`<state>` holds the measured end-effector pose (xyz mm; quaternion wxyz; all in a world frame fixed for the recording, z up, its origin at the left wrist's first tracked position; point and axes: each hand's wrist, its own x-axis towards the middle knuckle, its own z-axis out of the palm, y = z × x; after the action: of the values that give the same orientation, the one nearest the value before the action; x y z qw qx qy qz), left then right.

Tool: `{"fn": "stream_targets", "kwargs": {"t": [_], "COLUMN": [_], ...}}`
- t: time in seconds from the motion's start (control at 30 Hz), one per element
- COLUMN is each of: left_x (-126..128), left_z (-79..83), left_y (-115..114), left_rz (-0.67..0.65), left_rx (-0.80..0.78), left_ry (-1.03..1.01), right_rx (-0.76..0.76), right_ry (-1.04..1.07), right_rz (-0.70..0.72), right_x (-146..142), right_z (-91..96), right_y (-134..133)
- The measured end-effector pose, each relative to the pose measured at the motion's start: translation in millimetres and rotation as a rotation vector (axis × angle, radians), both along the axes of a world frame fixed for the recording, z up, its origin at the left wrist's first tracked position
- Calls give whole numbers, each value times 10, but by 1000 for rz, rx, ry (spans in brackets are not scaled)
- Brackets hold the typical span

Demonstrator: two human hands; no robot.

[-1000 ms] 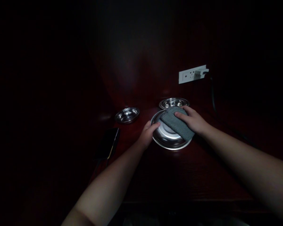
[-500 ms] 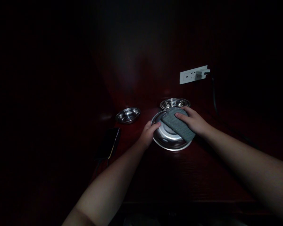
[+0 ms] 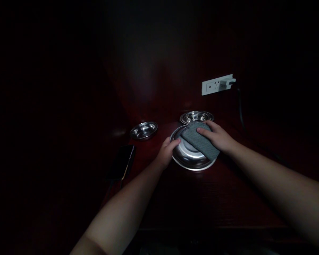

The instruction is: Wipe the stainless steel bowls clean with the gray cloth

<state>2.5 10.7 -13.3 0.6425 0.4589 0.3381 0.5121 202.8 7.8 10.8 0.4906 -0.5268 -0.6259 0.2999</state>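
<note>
A large steel bowl sits on a dark red wooden table. My left hand grips the bowl's left rim, thumb over the edge. My right hand presses a folded grey cloth onto the bowl's far right side, fingers laid over the cloth. The cloth covers part of the bowl's inside.
A small steel bowl stands to the left and another steel bowl just behind the large one. A dark phone lies at the table's left edge. A white wall socket with a plug and black cable is at the back right.
</note>
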Motion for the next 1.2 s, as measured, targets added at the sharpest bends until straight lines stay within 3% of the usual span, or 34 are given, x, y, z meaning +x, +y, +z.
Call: {"fn": "stream_targets", "kwargs": {"t": [1.2], "left_x": [2], "left_z": [7], "left_y": [-14], "left_rz": [5], "left_rx": [3], "left_ry": [8], "right_rx": [-5], "right_ry": [13], "right_rz": [11], "right_x": [9], "right_z": [-7], "right_y": [8]}}
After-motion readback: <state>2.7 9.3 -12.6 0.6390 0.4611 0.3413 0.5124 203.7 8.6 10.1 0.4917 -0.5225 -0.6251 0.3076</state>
